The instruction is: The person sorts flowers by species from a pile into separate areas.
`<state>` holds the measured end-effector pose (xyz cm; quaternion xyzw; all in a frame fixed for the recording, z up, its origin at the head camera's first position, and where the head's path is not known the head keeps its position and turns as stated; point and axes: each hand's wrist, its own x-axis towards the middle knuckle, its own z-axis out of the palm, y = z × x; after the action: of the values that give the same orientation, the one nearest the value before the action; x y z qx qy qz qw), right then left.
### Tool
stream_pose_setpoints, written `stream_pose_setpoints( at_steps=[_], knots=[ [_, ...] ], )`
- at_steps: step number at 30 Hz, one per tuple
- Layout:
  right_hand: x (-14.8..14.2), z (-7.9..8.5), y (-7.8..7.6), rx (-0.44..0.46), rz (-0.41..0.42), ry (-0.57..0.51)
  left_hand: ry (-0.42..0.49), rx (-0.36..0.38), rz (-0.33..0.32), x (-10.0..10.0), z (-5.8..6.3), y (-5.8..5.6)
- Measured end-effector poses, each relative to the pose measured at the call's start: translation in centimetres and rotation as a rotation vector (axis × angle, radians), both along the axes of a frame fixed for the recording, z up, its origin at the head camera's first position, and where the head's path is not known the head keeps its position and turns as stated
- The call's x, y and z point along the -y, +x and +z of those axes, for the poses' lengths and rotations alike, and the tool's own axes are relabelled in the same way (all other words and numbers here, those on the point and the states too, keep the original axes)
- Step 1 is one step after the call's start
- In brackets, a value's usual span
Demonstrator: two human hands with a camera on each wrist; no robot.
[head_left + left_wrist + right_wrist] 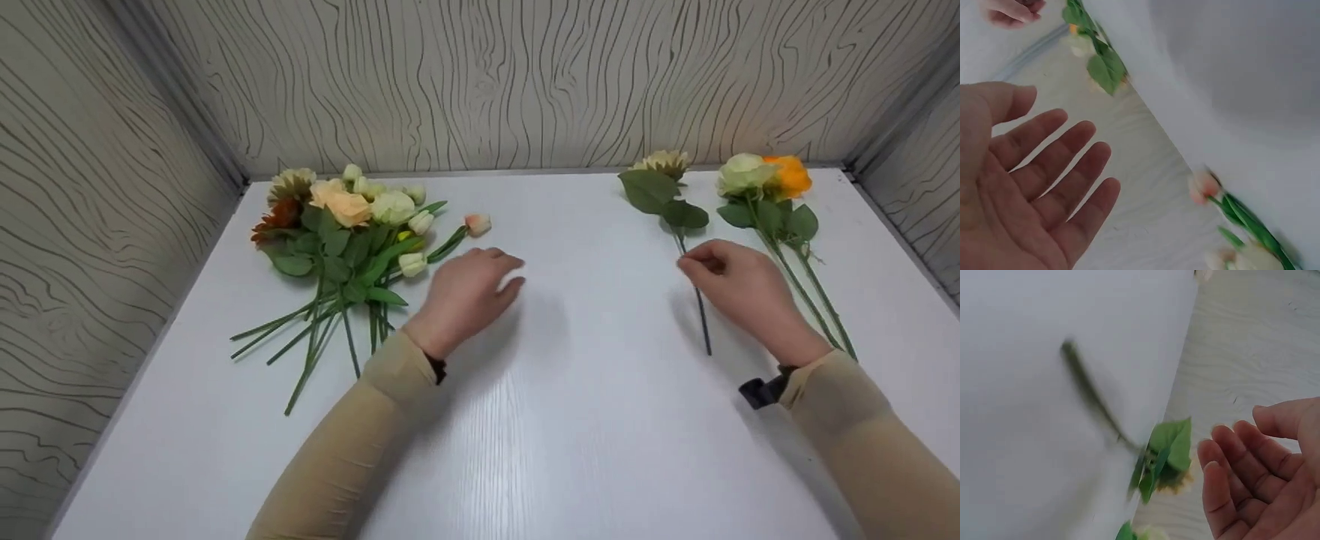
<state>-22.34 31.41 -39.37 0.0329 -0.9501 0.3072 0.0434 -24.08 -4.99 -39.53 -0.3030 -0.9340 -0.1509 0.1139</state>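
Note:
My right hand [739, 289] hovers over the stem of a cream-petalled artificial flower [664, 163] with broad green leaves. In the right wrist view the thumb and loosely bent fingers [1224, 489] stand apart, and that flower's stem [1092, 394] lies beyond them. My left hand [472, 292] is above the table, its fingers spread and relaxed in the left wrist view, with nothing in them. Closest to it is a pink-and-white tulip [478, 224], at the edge of a pile of artificial flowers with a peach rose [345, 204] and several white tulips [412, 264].
To the right lie a pale green rose [748, 175] and an orange flower [791, 177], their stems partly behind my right hand and wrist. A wood-patterned wall [480, 82] rises at the white table's [570, 420] far edge. Side panels [82, 247] flank it.

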Motion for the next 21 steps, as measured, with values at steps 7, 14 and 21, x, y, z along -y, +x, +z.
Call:
stream_pose_setpoints(
  at_steps=[7, 14, 21],
  knots=[
    [8.4, -0.6, 1.2, -0.035, 0.244, -0.011, 0.103, 0.117, 0.413, 11.8, -0.8, -1.6],
    [14.1, -0.5, 2.7, -0.103, 0.436, 0.048, 0.169, 0.3, 0.623, 19.8, -0.9, -1.1],
    [15.2, -0.5, 3.0, -0.139, 0.474, 0.041, 0.221, 0.506, 0.641, 20.5, -0.7, -1.5]
  ],
)
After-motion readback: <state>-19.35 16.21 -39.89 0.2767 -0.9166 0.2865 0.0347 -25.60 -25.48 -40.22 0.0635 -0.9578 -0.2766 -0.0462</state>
